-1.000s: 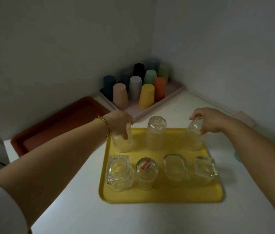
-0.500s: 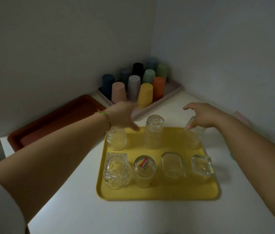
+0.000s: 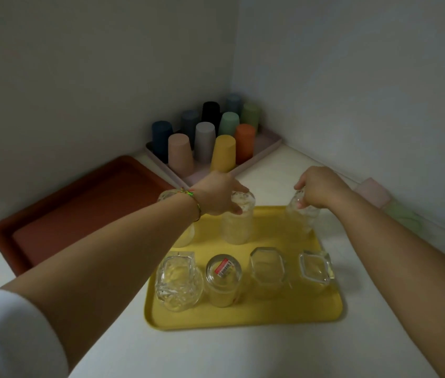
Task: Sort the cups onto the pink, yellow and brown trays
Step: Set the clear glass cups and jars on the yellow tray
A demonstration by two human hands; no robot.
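While both arms are reaching over the counter, scene left to right:

Brown tray point(image 3: 85, 211): lying bare at far left, well left of the left grip.
Back-left glass point(image 3: 181, 236): standing upside down on the yellow tray point(image 3: 243, 316), mostly hidden under the left forearm, just left of the left grip.
Left hand point(image 3: 217, 196): closing from above on the base of the middle back glass point(image 3: 236, 225); fingers pinching its top, thumb at the near side. Glass sitting inverted on the yellow tray, directly under the grip.
Pink tray point(image 3: 267, 147): sitting in the corner beyond the left grip, holding nine coloured plastic cups point(image 3: 222, 154) upside down.
Front row glasses point(image 3: 243, 276): four standing inverted on the yellow tray, nearer the person than both grips, untouched.
Right hand point(image 3: 321, 189): gripping the base of the back-right glass point(image 3: 302, 216), fingers curled round it. Glass looking tilted at the tray's far right corner; cannot tell if its rim is touching the tray.
Pale cups point(image 3: 371, 193): lying by the wall, right of the right grip, blurred.
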